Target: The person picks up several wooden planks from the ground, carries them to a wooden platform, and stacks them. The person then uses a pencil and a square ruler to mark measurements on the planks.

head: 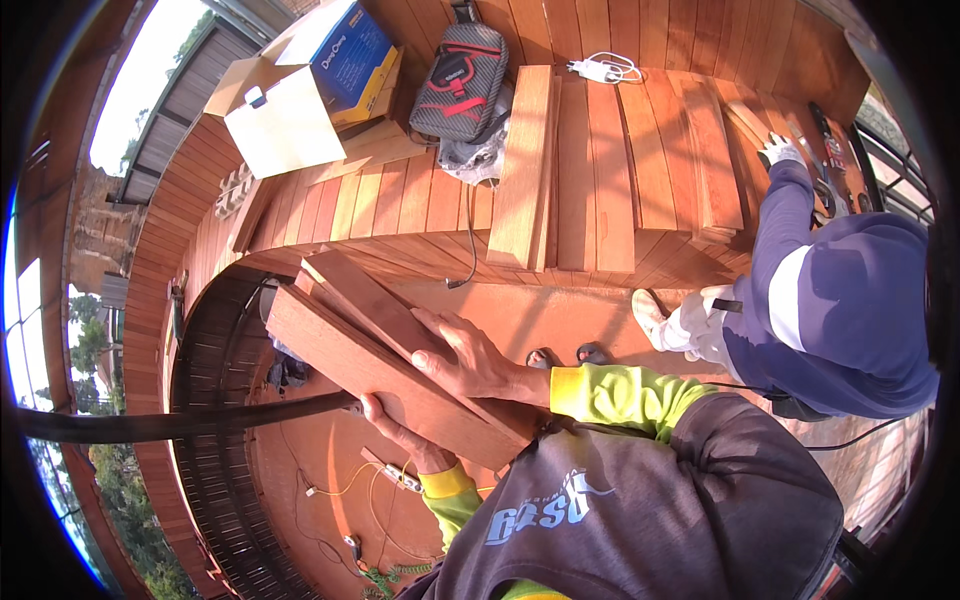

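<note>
A stack of reddish-brown wooden boards (397, 382) lies slantwise in front of my chest, held between both hands. My right hand (469, 360) presses over its upper side, fingers spread across the board faces. Under the lower edge, my left hand (405, 435) grips the stack with the thumb up along the front board. The boards' near ends are close to my dark shirt (637, 495). The boards are slightly fanned, with uneven far ends.
Boards (525, 165) are piled on a curved slatted wooden bench (375, 202). It also bears an open cardboard box (285, 124), a grey bag (459, 82) and a white charger (604, 69). A gloved person (847, 300) reaches among tools. Cords and a power strip (403, 478) lie on the floor.
</note>
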`<action>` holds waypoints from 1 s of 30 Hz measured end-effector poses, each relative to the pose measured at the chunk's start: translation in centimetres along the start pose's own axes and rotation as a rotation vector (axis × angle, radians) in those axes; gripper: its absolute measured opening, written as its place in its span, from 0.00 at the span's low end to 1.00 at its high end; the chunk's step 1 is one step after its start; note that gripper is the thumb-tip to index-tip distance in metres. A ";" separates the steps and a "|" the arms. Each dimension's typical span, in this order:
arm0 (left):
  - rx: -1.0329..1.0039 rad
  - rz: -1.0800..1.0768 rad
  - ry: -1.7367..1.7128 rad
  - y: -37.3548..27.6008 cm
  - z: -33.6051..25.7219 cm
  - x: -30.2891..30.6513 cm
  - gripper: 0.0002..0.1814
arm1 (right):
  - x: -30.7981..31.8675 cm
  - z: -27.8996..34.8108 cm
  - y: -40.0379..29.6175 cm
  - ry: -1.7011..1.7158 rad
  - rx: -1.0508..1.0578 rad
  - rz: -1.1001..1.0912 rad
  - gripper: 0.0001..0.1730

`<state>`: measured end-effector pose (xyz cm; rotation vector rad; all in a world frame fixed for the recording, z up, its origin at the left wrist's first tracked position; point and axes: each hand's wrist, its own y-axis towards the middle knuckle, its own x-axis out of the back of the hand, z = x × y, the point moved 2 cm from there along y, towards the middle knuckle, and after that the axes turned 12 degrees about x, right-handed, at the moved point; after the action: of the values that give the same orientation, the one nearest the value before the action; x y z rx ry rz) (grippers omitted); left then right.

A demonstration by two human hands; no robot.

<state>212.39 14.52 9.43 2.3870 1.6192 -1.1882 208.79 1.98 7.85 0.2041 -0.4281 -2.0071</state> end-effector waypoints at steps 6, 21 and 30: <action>0.275 0.341 -0.048 6.2 -2.4 -6.4 0.39 | 3.5 1.6 4.5 -0.095 0.117 -0.329 0.41; 0.954 0.853 0.288 9.5 11.2 -19.4 0.37 | 15.5 3.7 -4.1 -0.024 -0.076 -1.017 0.39; 1.231 0.930 0.248 10.8 21.3 -26.4 0.37 | 26.5 -2.2 -7.5 0.279 -0.223 -1.177 0.31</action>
<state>204.41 -20.01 5.90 3.2267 -0.6463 -1.8661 191.15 -18.94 4.02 0.7051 0.1770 -3.0755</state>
